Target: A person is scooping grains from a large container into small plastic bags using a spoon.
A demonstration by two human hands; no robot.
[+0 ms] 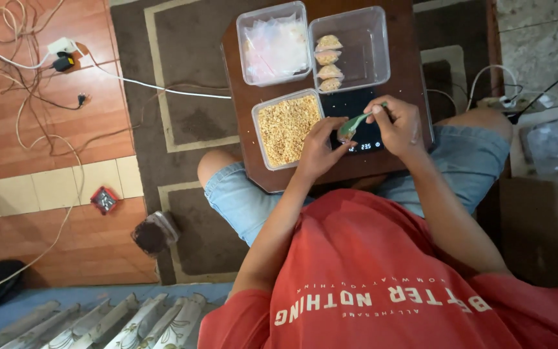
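Head view: both hands over a black scale on a small brown table.

A green spoon is pinched in the right hand above the scale; the left hand is curled beside the spoon's bowl, fingertips touching something too small to identify; a clear tub of yellow-brown grains sits just left of the scale; a tub of filled packets and a tub of empty clear bags stand behind.
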